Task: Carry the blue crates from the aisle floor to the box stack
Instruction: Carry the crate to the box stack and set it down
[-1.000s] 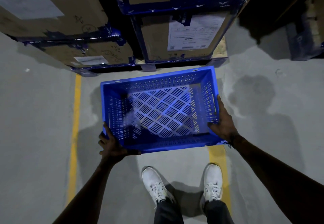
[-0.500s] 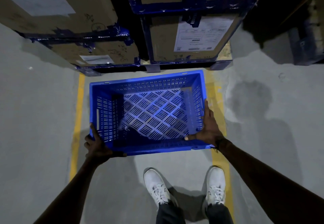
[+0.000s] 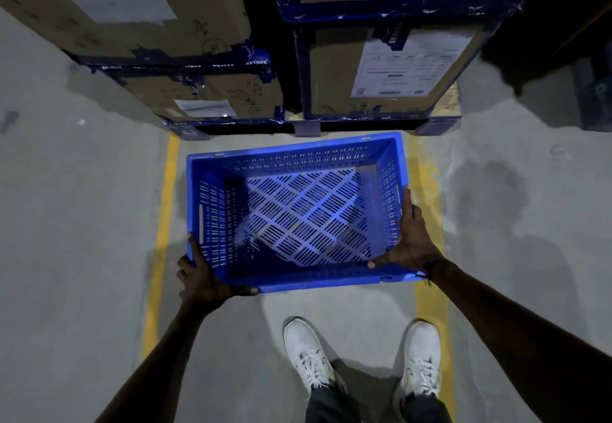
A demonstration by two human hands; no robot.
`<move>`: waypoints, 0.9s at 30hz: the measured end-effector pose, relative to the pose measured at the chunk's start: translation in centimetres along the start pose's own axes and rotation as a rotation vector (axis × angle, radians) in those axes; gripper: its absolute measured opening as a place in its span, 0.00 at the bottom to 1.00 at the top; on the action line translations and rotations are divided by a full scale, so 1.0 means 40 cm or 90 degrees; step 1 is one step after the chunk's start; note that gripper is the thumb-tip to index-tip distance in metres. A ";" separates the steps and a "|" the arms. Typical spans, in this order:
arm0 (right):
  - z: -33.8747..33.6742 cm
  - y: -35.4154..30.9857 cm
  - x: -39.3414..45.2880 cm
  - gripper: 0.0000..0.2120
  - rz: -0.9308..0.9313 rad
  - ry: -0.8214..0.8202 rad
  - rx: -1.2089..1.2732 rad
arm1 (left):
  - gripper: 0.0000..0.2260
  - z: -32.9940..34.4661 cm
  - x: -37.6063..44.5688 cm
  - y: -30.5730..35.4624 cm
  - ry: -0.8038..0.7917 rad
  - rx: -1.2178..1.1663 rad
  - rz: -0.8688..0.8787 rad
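At nine o'clock in the frame, bare grey floor (image 3: pixel 66 223) runs up to a yellow line (image 3: pixel 160 240) painted along the aisle. Just right of it, at about seven o'clock, the person's left hand (image 3: pixel 205 276) clasps the near left corner of a blue crate (image 3: pixel 298 157), fingers wrapped outside the left wall and thumb lying along the near rim; that grip is clenched on the crate. The crate fills the centre of the view, held between both hands above the floor and tilted a little, its far rim lying just short of the box stack (image 3: pixel 331 74) at twelve o'clock. It is an open-topped rectangular plastic crate, bright blue, with slotted walls and a base pierced in a diamond lattice through which the pale floor shows; it is empty. The stack behind is brown cardboard boxes bound in dark blue tape, a white printed label (image 3: pixel 404 68) on the right-hand box, the boxes standing on a low pallet. At four o'clock the right hand (image 3: pixel 410 240) grasps the near right corner, fingers flat up the outside of the right wall and thumb hooked over the near rim. Below, at six o'clock, two white trainers (image 3: pixel 311 356) stand on the floor, the right one on a second yellow line (image 3: pixel 430 296).
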State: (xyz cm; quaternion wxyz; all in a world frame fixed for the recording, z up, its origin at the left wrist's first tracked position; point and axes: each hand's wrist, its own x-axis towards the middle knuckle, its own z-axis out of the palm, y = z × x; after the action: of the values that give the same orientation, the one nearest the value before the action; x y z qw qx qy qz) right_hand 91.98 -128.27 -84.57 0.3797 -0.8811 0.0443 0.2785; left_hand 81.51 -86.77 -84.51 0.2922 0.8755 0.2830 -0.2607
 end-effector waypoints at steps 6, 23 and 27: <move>0.018 0.016 0.002 0.86 0.009 -0.005 0.020 | 0.85 -0.019 0.002 0.027 0.002 0.004 -0.005; -0.007 -0.037 -0.023 0.90 0.026 -0.070 -0.072 | 0.80 0.024 0.025 -0.047 0.056 0.022 0.068; 0.000 -0.042 -0.033 0.90 0.036 -0.057 -0.072 | 0.82 0.015 0.039 -0.044 0.041 0.038 0.044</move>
State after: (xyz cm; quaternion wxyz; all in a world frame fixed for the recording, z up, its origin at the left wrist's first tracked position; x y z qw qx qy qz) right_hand 91.36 -127.27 -82.80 0.3230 -0.8863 0.0363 0.3299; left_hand 81.28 -85.47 -86.53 0.2655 0.9012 0.2536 -0.2303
